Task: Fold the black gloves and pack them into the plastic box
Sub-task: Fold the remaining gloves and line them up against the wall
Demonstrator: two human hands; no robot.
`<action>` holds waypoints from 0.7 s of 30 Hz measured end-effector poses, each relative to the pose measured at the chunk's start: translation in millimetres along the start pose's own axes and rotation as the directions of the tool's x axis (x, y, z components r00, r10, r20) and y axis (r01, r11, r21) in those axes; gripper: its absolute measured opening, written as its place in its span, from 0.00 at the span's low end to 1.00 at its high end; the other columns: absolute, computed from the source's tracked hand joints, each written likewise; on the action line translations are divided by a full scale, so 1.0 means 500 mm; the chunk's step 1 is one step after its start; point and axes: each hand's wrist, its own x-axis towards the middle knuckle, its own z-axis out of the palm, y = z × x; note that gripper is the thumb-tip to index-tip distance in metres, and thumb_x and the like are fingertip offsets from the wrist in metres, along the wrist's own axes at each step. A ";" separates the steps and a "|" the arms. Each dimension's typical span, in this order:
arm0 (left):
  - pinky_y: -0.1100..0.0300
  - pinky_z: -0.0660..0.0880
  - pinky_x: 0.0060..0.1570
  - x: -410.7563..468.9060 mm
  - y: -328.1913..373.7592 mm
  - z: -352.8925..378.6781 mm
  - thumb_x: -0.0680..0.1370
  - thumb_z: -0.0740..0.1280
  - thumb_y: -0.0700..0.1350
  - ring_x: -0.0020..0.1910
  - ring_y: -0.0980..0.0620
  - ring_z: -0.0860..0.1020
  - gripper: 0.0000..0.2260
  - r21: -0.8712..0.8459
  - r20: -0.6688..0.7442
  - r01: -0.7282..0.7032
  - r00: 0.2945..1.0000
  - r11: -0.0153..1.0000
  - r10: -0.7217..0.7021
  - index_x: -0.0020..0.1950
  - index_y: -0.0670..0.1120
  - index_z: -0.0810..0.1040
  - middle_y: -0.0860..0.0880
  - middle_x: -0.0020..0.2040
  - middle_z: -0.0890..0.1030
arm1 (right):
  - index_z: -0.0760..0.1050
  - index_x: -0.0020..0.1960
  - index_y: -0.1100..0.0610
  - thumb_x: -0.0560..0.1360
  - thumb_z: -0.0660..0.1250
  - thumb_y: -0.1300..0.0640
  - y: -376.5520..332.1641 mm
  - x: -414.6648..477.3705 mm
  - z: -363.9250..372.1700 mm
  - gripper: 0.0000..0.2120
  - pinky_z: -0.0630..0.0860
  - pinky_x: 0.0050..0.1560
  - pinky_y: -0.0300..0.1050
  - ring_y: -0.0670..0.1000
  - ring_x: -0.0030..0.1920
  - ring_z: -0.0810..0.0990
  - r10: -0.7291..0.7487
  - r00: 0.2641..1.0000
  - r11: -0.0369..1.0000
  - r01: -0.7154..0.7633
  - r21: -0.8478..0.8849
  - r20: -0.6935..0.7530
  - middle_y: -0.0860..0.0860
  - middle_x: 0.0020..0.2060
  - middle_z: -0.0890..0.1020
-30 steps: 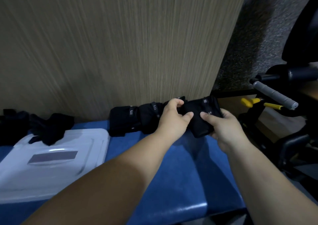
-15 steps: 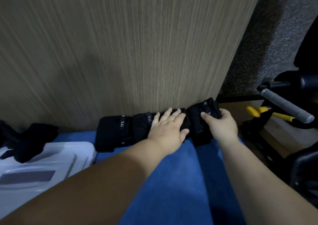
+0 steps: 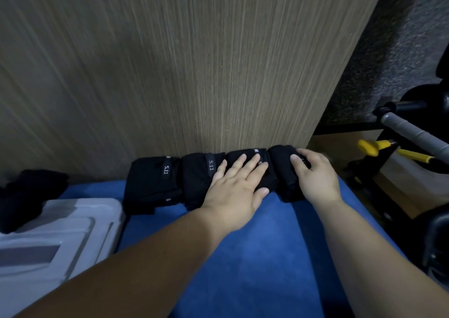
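Four folded black gloves [image 3: 150,184] line the far edge of the blue table [image 3: 255,257], where the left hand [image 3: 233,191] presses straight, spread fingers on the third glove [image 3: 271,178], the right hand [image 3: 315,176] curls its fingers round the rightmost glove [image 3: 281,162], and the plastic box [image 3: 73,220] sits at the left edge.

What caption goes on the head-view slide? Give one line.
Left hand presses third glove flat; right hand grips fourth glove, in a row along the wood panel.

Single head view: wide-angle, looking forward-down, close over blue bench top [image 3: 243,257], facing wood-grain panel [image 3: 194,62].
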 end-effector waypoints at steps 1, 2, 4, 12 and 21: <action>0.50 0.36 0.75 -0.001 0.000 0.001 0.83 0.47 0.57 0.77 0.56 0.39 0.24 0.007 0.004 -0.006 1.000 1.000 0.006 0.79 0.56 0.46 0.58 0.79 0.43 | 0.73 0.67 0.51 0.79 0.61 0.48 0.000 0.002 -0.001 0.18 0.65 0.61 0.43 0.52 0.65 0.71 0.016 1.000 1.000 -0.016 -0.022 0.022 0.52 0.66 0.73; 0.50 0.36 0.75 -0.001 0.000 0.001 0.83 0.46 0.56 0.77 0.56 0.39 0.24 0.011 0.009 -0.008 1.000 1.000 0.008 0.79 0.56 0.46 0.58 0.79 0.42 | 0.73 0.67 0.51 0.80 0.60 0.47 -0.001 0.004 -0.002 0.18 0.65 0.61 0.44 0.52 0.66 0.71 0.020 0.999 0.999 -0.019 -0.038 0.031 0.52 0.66 0.73; 0.50 0.36 0.75 0.001 0.000 0.001 0.83 0.46 0.55 0.77 0.56 0.38 0.24 0.013 0.018 -0.005 1.000 1.000 0.005 0.79 0.56 0.45 0.58 0.79 0.42 | 0.73 0.67 0.51 0.79 0.61 0.47 -0.005 0.003 -0.004 0.18 0.65 0.61 0.44 0.53 0.65 0.70 0.022 0.999 0.999 -0.021 -0.035 0.023 0.53 0.66 0.72; 0.49 0.39 0.76 0.008 0.015 -0.026 0.84 0.49 0.54 0.77 0.55 0.40 0.24 -0.012 0.036 0.020 0.999 1.000 -0.019 0.78 0.57 0.45 0.57 0.79 0.41 | 0.66 0.71 0.49 0.78 0.63 0.48 -0.021 -0.017 -0.014 0.22 0.64 0.60 0.41 0.50 0.64 0.70 0.031 0.995 0.993 -0.020 0.120 -0.091 0.54 0.66 0.70; 0.54 0.44 0.75 -0.063 -0.013 -0.082 0.83 0.51 0.55 0.78 0.55 0.48 0.24 -0.127 -0.081 0.084 0.992 0.988 -0.095 0.78 0.57 0.51 0.57 0.79 0.51 | 0.75 0.59 0.53 0.76 0.65 0.50 -0.093 -0.095 -0.020 0.14 0.62 0.62 0.57 0.59 0.65 0.67 -0.055 0.896 0.996 0.021 -0.081 -0.440 0.55 0.60 0.75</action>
